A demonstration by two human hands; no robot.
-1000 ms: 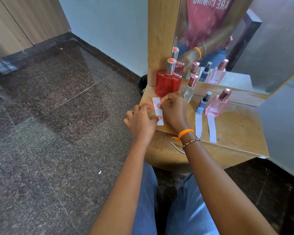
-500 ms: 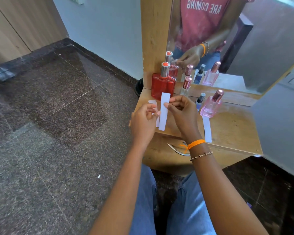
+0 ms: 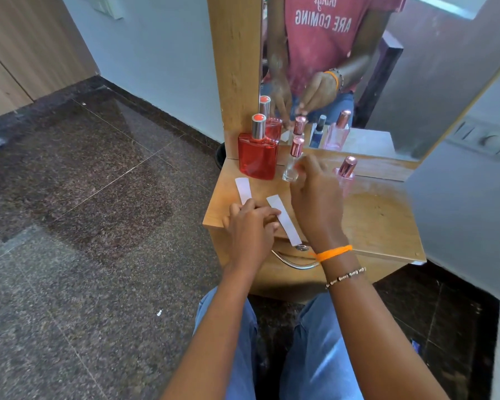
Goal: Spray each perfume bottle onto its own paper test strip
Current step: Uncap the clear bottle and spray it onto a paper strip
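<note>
Left hand [image 3: 250,226] presses flat fingers on a strip [image 3: 283,219] at the surface's [image 3: 381,217] front edge, likely to pin it, while right hand [image 3: 315,194] reaches the clear bottle [image 3: 292,163] near the back edge, grip hidden.

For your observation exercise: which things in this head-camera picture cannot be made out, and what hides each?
- Pink bottle, head view: body hidden behind the right hand.
- Small clear bottle: whether the blurred right fingers grip it.
- Left paper strip: near end under the left hand.
</note>
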